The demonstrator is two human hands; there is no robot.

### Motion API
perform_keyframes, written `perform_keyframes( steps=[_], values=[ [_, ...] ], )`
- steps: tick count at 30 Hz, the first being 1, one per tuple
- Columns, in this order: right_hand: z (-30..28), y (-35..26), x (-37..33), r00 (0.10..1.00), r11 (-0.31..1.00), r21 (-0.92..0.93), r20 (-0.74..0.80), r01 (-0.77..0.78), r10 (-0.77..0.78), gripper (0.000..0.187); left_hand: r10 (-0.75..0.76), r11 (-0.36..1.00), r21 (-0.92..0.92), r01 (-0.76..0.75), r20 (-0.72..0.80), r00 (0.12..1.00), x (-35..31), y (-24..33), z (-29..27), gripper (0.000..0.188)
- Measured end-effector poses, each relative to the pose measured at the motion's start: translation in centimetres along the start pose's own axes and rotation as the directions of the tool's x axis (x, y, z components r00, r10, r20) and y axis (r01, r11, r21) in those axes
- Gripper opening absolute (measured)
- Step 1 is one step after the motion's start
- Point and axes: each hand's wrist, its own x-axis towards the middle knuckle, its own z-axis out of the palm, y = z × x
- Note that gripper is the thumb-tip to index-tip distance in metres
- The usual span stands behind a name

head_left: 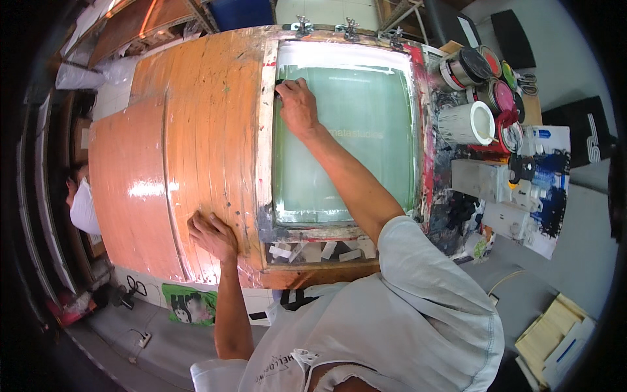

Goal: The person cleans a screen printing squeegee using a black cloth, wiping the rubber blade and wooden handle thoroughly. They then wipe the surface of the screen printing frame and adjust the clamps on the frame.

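A screen-printing frame (265, 189) with pale green mesh lies on the wooden table, its wooden sides smeared with red and dark paint. Small pale lettering shows in the middle of the mesh. My right hand (298, 110) reaches across to the frame's upper left corner. Its fingers are closed around a small black thing (281, 89), mostly hidden by them, at the inner edge of the frame. Left of the frame, my left hand (213, 235) rests on the wooden tabletop (209, 130), fingers apart and holding nothing.
Metal clamps (302, 26) line the frame's far edge. Paint cans (465, 68) and a white tub (482, 123) crowd the right side. Below the frame, an opening holds pale scraps (350, 255). Another person (85, 206) is at the far left. A green bag (189, 304) lies beyond the table's near edge.
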Motion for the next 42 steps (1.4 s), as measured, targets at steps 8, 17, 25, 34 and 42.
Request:
perform_keyframes(
  steps=[8,17,25,34,42],
  values=[
    [-12.1,13.5,-3.7,0.97,0.919,-0.354,-0.221,-0.175,0.099,0.02,0.005,1.0,0.018,-0.005,-0.047,0.999,-0.4,-0.1,0.4,0.046],
    [-3.2,9.3,0.6,0.988,0.971,0.182,-0.034,0.157,-0.153,0.026,0.084,0.996,0.02,-0.083,-0.053,0.995,0.3,-0.4,0.2,0.046],
    [-9.6,-0.6,-14.6,0.942,0.943,0.234,0.179,0.238,-0.283,0.021,-0.009,0.999,-0.032,0.009,0.0,1.0,-0.6,-0.4,0.0,0.046],
    [-5.0,2.8,-11.4,0.952,0.972,0.088,-0.203,-0.216,0.23,0.024,0.027,0.999,-0.024,-0.027,-0.029,0.999,-0.2,0.0,-0.1,0.045],
    [-10.5,6.2,-13.3,0.958,0.953,-0.127,-0.115,-0.275,0.262,0.023,0.022,1.0,-0.012,-0.023,-0.073,0.997,-0.5,-0.4,0.4,0.045]
  ],
)
